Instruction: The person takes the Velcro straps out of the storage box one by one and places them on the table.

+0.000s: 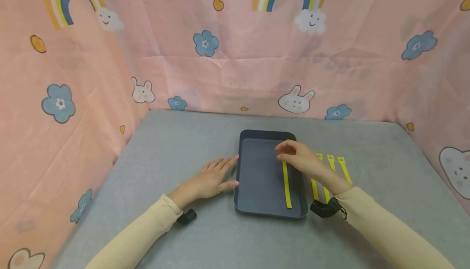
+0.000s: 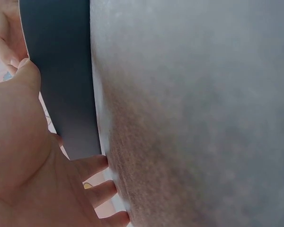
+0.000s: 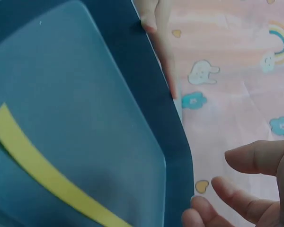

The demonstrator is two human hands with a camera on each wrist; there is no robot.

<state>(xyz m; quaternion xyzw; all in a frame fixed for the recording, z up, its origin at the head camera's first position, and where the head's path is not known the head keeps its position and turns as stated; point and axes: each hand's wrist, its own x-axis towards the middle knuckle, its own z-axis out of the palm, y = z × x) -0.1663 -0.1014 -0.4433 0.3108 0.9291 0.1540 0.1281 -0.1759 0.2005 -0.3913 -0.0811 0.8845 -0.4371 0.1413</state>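
Note:
A shallow dark grey tray [image 1: 257, 179] lies lengthwise on the table. My left hand [image 1: 209, 181] has its fingers spread and touches the tray's left side with the thumb and a fingertip. Inside the tray, toward its right side, a flat yellow cable strap [image 1: 287, 187] lies lengthwise. My right hand [image 1: 299, 156] is over the tray's upper right part, covering the strap's far end in the head view. In the right wrist view, the thumb and fingertips [image 3: 236, 161] are apart with nothing between them, and the yellow strap [image 3: 52, 182] lies on the tray floor.
To the right of the tray, three more yellow straps [image 1: 345, 170] lie side by side on the grey table [image 1: 176, 146], partly behind my right forearm. Each wrist wears a black band [image 1: 326, 208]. A pink printed cloth [image 1: 235, 73] encloses the table's back and sides.

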